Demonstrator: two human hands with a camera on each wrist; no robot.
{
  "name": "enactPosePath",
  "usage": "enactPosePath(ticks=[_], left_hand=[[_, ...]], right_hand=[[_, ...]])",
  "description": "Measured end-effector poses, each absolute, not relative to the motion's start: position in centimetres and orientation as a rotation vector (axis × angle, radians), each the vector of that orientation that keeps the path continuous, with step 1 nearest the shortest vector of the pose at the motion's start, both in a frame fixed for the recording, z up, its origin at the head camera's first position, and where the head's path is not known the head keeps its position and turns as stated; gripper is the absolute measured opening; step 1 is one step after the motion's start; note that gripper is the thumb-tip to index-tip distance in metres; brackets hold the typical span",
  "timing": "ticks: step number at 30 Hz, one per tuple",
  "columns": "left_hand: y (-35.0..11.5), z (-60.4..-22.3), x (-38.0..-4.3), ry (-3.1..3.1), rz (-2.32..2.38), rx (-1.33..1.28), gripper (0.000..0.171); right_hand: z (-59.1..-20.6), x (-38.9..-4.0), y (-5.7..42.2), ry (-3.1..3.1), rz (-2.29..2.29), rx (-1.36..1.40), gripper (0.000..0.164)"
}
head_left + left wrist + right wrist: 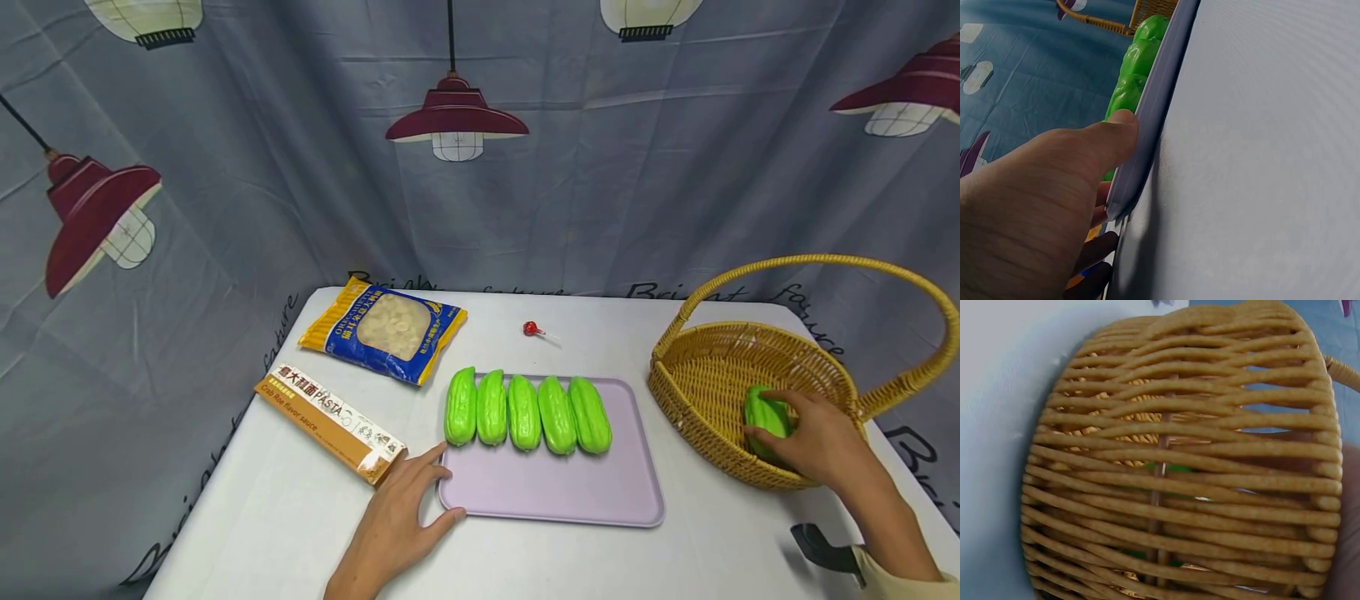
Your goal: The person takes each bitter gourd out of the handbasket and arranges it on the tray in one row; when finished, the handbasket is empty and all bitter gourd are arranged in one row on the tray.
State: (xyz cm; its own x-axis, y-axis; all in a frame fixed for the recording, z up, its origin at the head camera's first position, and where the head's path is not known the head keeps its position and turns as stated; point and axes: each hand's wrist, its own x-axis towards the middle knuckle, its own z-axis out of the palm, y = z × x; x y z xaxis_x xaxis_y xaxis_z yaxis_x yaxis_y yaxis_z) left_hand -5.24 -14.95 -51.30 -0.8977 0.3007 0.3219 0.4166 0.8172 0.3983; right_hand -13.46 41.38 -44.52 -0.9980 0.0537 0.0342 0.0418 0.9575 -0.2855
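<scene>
Inside the wicker basket (678, 400) on the right, my right hand (821, 437) grips a plump, ridged green gourd (763, 417), fingers at its far side and thumb at its near side. The right wrist view mostly shows the basket's woven wall (1179, 450), with bits of green through the gaps. My left hand (405, 517) rests at the left corner of the lilac tray (555, 496), fingers spread, with the thumb (1124, 128) against the rim. A row of several similar green gourds (524, 412) lies along the far part of the tray.
An orange-and-white pasta box (330, 422) lies just beyond my left fingers. Behind it is a blue-and-yellow pasta bag (386, 329). A red lollipop (532, 328) lies beyond the tray. The basket's tall handle (817, 260) arches over it, and a grey curtain (570, 208) hangs behind the table.
</scene>
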Motion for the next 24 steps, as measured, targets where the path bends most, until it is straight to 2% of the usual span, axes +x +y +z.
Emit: enactPosePath(ticks=[13, 24], left_hand=[[-15.0, -51.3, -5.2, -2.777, -0.700, -0.552, 0.048], [-15.0, -51.2, -5.3, -2.808, -0.709, -0.534, 0.048]], right_hand=[[-44.3, -12.6, 39.4, -2.889, 0.523, -0.040, 0.076], [-42.6, -11.7, 36.5, -2.759, 0.550, -0.003, 0.077]])
